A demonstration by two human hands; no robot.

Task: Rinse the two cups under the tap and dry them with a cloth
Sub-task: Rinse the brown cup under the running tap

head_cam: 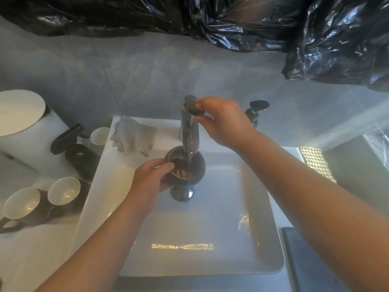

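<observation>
The left hand (151, 178) has its fingers (166, 166) curled over the rim of a dark footed cup (186, 171), holding it above the white sink (210, 239) under the running tap (187, 131). The right hand (223, 121) pinches the tap lever (191, 103). A grey cloth (132, 135) lies on the sink's back ledge. 2 white-lined mugs (42, 199) stand on the counter (31, 249) at left.
</observation>
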